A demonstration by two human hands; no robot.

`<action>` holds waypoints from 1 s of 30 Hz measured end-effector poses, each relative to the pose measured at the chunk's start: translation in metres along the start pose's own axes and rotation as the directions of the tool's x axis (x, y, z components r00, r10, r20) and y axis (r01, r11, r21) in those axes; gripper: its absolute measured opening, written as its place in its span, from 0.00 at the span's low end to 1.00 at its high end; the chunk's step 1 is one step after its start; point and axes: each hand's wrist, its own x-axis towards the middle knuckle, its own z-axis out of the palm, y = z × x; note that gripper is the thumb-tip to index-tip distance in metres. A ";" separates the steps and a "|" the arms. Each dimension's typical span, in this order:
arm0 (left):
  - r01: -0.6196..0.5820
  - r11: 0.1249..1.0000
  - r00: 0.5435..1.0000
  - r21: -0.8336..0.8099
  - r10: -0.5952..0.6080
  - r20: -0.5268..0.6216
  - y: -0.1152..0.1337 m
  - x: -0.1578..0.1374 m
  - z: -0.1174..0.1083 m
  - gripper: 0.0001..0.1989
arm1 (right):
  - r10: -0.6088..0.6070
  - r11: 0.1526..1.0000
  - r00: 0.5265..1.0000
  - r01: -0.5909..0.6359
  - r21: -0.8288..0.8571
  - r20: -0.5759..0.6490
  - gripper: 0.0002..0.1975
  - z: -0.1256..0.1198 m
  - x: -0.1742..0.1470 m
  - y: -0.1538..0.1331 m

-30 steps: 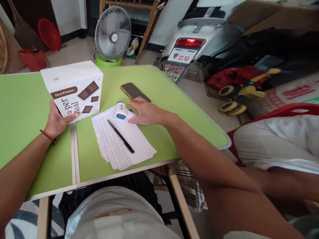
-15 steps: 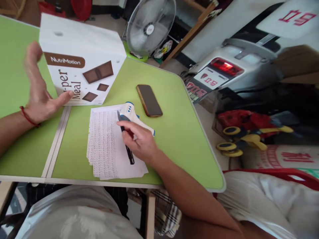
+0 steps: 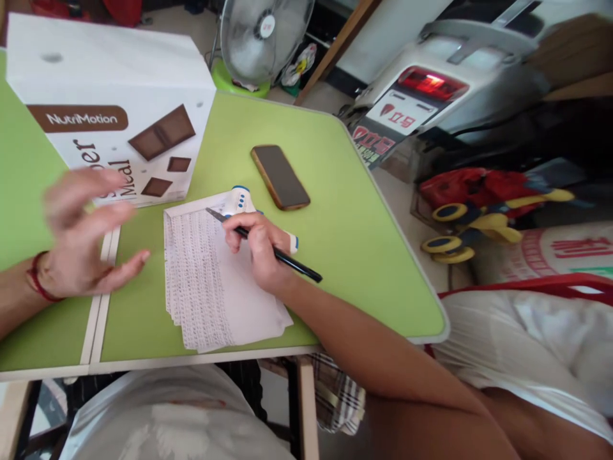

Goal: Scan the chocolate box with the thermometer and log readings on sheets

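Box (image 3: 110, 70): smooth white cardboard, semi-matt, printed. Tabletop (image 3: 364, 255): smooth green surf., satin sheen, w/ pale edge trim. Sheets (image 3: 201, 281): thin matt paper, inked. Pen (image 3: 297, 264): smooth black plastic, glossy barrel. Phone (image 3: 282, 179): dark glass face, smooth, glossy. Handheld device (image 3: 242, 200): smooth white plastic, blue plastic pts. Fan (image 3: 265, 32): wire metal guard. Checked item (image 3: 335, 396): matt cloth. Sack (image 3: 550, 255): poss. woven plastic, view blurred.

fan (image 3: 261, 38) on a green stool (image 3: 239, 82), white scooter (image 3: 409, 59) with a red taillight (image 3: 433, 83), red-printed sack (image 3: 550, 252)

R hand (image 3: 262, 252) now w/ pen (image 3: 297, 264), L hand (image 3: 79, 239) released box (image 3: 112, 134).
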 end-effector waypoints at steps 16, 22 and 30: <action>-0.248 0.956 0.924 -0.153 0.281 0.260 0.024 0.009 0.009 0.28 | 0.222 0.967 0.974 -0.224 -0.120 -0.031 0.02 0.009 0.010 0.005; -0.222 0.957 0.926 -0.187 0.267 0.267 0.024 0.010 0.009 0.28 | 0.214 0.948 0.977 -0.213 -0.238 -0.025 0.03 0.009 0.009 0.006; -0.236 0.952 0.928 -0.193 0.279 0.245 0.024 0.010 0.009 0.28 | 0.193 0.951 0.981 -0.188 -0.245 -0.006 0.05 0.009 0.008 0.007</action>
